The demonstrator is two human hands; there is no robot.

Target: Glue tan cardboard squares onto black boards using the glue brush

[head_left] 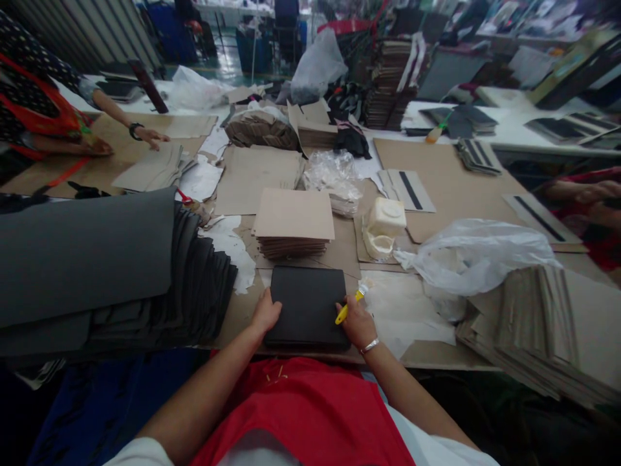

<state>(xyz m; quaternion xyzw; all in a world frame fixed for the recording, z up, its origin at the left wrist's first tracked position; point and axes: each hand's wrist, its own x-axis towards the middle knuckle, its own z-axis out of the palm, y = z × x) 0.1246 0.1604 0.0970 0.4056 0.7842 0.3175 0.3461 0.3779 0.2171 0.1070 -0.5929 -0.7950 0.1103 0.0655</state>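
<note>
Gripping yellow-handled paintbrush diagonally in right hand, across right edge of black panels; clasping left edge with left hand.

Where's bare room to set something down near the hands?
The pale paper looks bare between the right hand and the plastic bag. Farther off, the brown board shows bare surface between striped pieces. It is crowded left, by the dark sheets, and at centre, by the tan stack.

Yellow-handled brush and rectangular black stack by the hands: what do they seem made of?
Yellow-handled brush: probably smooth plastic handle, from its even, bright colour; bristle material unclear. Rectangular black stack: perhaps coated board or faux leather, matte, from its flat, dull surface.
</note>
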